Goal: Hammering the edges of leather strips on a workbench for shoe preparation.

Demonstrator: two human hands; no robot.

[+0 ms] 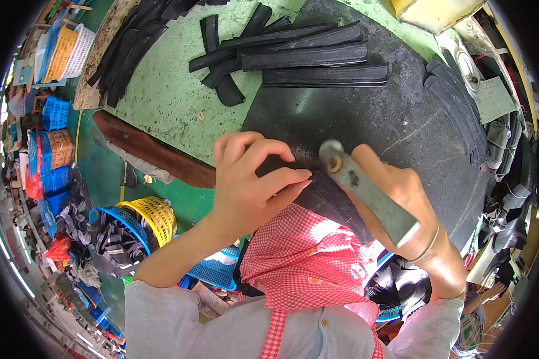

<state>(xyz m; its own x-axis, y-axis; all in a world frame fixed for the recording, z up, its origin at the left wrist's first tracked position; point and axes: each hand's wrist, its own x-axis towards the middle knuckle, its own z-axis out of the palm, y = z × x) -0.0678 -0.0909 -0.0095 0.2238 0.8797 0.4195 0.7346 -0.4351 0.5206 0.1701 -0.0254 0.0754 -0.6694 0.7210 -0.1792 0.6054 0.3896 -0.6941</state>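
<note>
My right hand (395, 188) is wrapped round a hammer (371, 197). Its grey metal head points up toward me, and the end of a wooden handle shows in its eye. Just left of it my left hand (248, 176) has its fingers bent, thumb and forefinger pinched at the end of a black leather-like strip (341, 206). That strip lies along the near edge of a dark mat (389, 119), partly under the hammer and right hand. Farther off, several black strips (305, 57) lie crossed and stacked on the mat and the green tabletop (161, 78).
More black strips lie bundled at the far left (132, 51) and at the right (458, 107). A brown curved bar (156, 149) runs along the table's left edge. Yellow (156, 218) and blue (123, 224) baskets stand below left. A yellow container (437, 12) sits far right.
</note>
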